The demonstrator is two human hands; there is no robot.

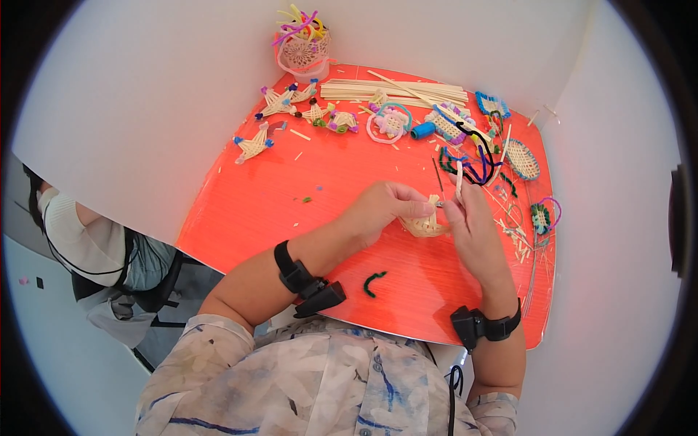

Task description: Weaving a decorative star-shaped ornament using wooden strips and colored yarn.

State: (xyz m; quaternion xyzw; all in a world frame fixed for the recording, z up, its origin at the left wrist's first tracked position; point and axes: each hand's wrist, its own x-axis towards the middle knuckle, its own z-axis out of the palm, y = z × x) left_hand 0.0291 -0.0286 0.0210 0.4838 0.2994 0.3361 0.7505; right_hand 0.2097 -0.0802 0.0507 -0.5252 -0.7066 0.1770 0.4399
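My left hand (389, 208) pinches the rim of a small pale woven basket piece (424, 227) between thumb and fingers, over the middle right of the red table. Close against the same piece, my right hand (472, 221) has its fingers closed on a white pipe cleaner (459, 178), which stands up past the fingertips. Where the pipe cleaner meets the weave is hidden by my fingers. Nearer to me lies a short dark green pipe cleaner (373, 282), curved, on the table.
Pale flat strips (392, 91) lie along the far edge of the red table (276, 211). Small woven pieces (254, 143), a blue spool (422, 131) and dark pipe cleaners (480, 171) surround my hands. A basket of pipe cleaners (304, 54) stands far left. Another person (87, 232) sits beyond the partition.
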